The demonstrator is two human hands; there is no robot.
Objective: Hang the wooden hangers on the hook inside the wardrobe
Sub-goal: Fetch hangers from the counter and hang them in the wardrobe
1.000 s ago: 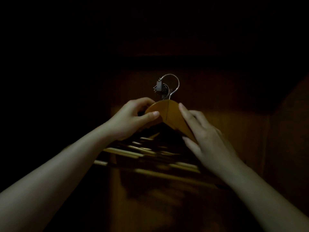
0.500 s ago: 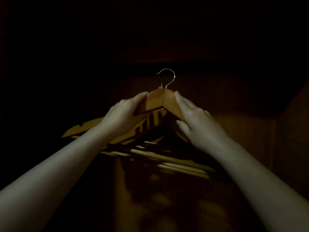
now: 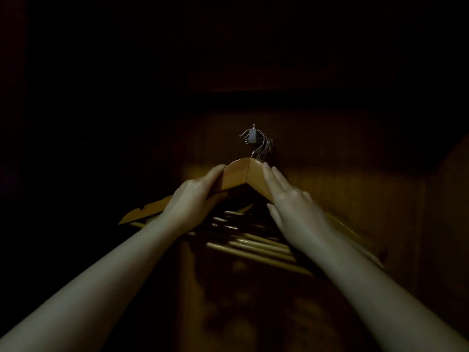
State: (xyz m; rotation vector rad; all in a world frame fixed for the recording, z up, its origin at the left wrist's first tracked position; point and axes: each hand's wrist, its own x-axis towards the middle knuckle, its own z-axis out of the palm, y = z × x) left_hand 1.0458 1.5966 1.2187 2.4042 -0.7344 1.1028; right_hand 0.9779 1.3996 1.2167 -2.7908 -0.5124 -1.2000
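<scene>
A wooden hanger (image 3: 239, 175) is held at its peak in the dim wardrobe. My left hand (image 3: 191, 201) grips its left shoulder and my right hand (image 3: 291, 201) rests along its right shoulder with fingers nearly straight. Its metal hook reaches up into the cluster of wire hooks at the wardrobe hook (image 3: 255, 138) on the back panel. Several other wooden hangers (image 3: 256, 246) hang behind and below it, their bars showing between my wrists.
The wooden back panel (image 3: 330, 174) of the wardrobe is faintly lit; a side wall (image 3: 446, 224) stands at the right. Everything to the left and above is in darkness.
Both hands have carried the hanger up and forward; its metal hook, free in the air half a second ago, now sits among the hooks at the wardrobe hook.
</scene>
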